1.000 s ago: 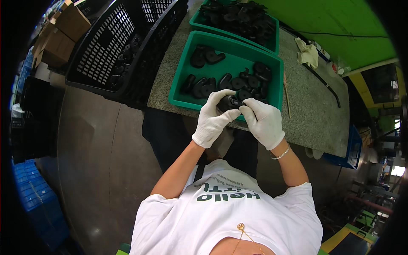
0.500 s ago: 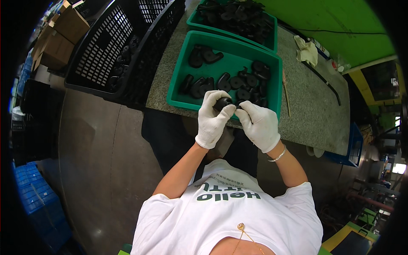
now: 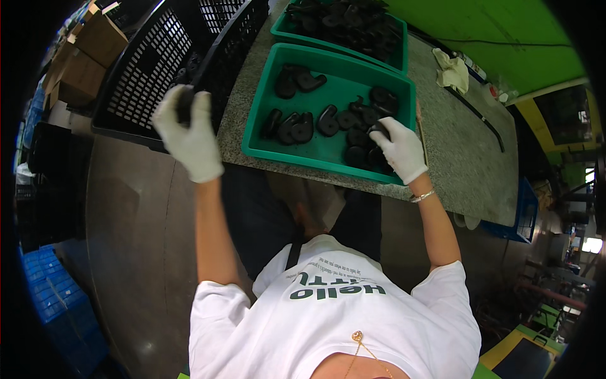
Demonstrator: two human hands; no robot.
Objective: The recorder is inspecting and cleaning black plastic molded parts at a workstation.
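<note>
My left hand (image 3: 187, 134), in a white glove, is stretched out to the left over the black slatted crate (image 3: 158, 69) and is closed around a small black rubber part (image 3: 185, 102). My right hand (image 3: 399, 148), also gloved, reaches into the near green tray (image 3: 297, 153) and rests on the pile of black rubber parts (image 3: 353, 126) at its right end, fingers curled on one of them. Several more black parts lie scattered across that tray.
A second green tray (image 3: 344, 25) heaped with black parts stands behind the first on the speckled stone bench (image 3: 454, 139). A pale cloth (image 3: 453, 71) lies at the bench's right. Cardboard boxes (image 3: 88, 57) stand far left, blue crates (image 3: 57, 303) on the floor lower left.
Both hands were together at the tray's front edge on one black part. Now the left hand has swung left over the black crate with the part, and the right has gone into the tray.
</note>
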